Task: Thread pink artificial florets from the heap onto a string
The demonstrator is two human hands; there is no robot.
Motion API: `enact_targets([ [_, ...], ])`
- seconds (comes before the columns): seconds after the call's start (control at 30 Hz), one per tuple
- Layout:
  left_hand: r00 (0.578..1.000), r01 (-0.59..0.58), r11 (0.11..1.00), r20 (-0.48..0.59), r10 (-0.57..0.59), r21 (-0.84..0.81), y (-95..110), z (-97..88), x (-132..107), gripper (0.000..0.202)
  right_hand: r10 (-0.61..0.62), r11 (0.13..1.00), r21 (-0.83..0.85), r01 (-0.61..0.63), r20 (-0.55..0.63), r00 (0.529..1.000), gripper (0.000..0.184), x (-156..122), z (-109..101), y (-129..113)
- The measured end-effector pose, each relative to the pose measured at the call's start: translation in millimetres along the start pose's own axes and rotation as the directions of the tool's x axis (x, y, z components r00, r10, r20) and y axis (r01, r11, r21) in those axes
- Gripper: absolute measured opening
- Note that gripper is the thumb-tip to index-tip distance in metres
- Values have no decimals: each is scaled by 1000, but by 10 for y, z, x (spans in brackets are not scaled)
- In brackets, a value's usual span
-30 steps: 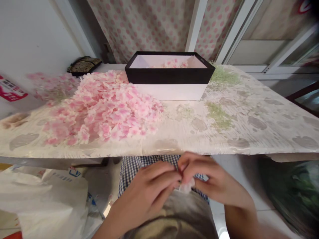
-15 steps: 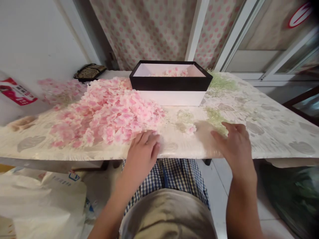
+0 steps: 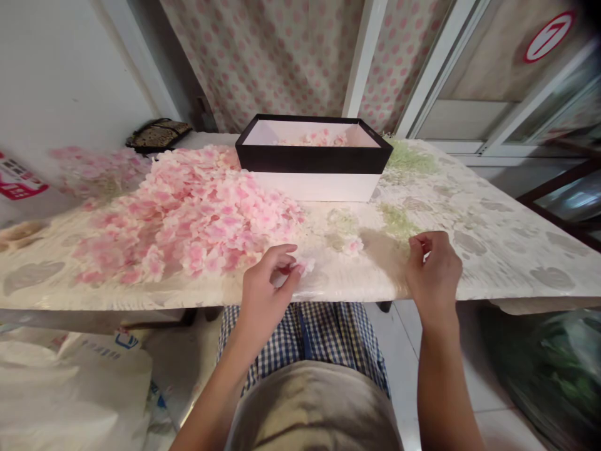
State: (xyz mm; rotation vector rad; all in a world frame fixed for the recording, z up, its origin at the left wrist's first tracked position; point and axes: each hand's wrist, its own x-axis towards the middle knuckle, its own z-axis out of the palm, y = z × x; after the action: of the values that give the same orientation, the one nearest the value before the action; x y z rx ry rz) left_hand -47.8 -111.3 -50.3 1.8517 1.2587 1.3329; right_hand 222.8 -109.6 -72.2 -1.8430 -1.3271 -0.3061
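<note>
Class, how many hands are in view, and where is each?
2: the left hand pinches a pale pink petal at the near edge of the patterned tablecloth; the right hand is curled over it.

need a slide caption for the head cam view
Left hand pinches a pink petal beside a heap of petals, right hand curled over the leaf-print tablecloth

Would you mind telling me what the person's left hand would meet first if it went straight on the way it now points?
The left hand would probably meet the white side of the black-rimmed box, passing just left of the loose pink petals; depth is unclear, so it might brush them first.
</note>
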Motion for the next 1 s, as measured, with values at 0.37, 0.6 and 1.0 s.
enact_targets([
  [0.37,1000,-21,1000,-17,22,16,-9,-5,-40,7,-57,998,5,56,101,993,24,170,-21,-89],
  [0.6,1000,6,1000,30,-6,-9,-40,-10,-18,7,-123,989,99,111,129,984,25,241,-46,-103],
  [1.0,999,23,999,42,-22,-39,-45,-8,-33,7,-289,943,174,285,0,957,8,218,25,-119],
])
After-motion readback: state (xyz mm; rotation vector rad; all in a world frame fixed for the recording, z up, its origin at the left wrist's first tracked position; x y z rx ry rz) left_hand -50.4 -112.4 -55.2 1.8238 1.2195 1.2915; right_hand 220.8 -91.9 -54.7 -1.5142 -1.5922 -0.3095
